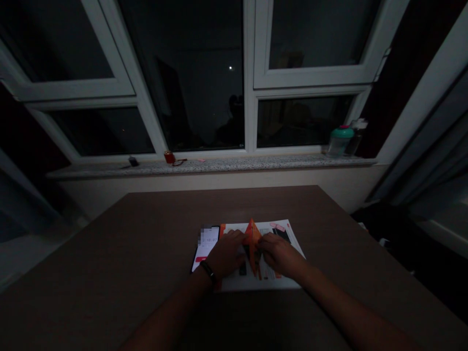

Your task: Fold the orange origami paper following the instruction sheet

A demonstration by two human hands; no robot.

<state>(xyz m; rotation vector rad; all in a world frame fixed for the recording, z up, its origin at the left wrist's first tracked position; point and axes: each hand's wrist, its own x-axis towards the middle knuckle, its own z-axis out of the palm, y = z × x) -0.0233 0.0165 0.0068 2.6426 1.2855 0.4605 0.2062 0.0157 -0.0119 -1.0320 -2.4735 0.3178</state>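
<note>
Between my two hands stands a folded orange paper [252, 234], narrow and pointed at its far and near ends. My left hand [230, 251], with a dark band on the wrist, has its fingers closed at the paper's left side. On the right side, the fingers of my right hand [280, 251] pinch its edge. Under both hands lies a printed sheet or booklet [288, 282] with white, orange and dark areas. The fingertips are dim, and part of the folded paper is hidden by them.
A lit phone [205, 248] lies by the sheet's left edge on the brown table [146, 234]. Along the stone windowsill [234, 164] are a small red object [169, 157], a dark small item [133, 161] and a teal-lidded bottle [341, 140] beside another clear bottle [357, 135].
</note>
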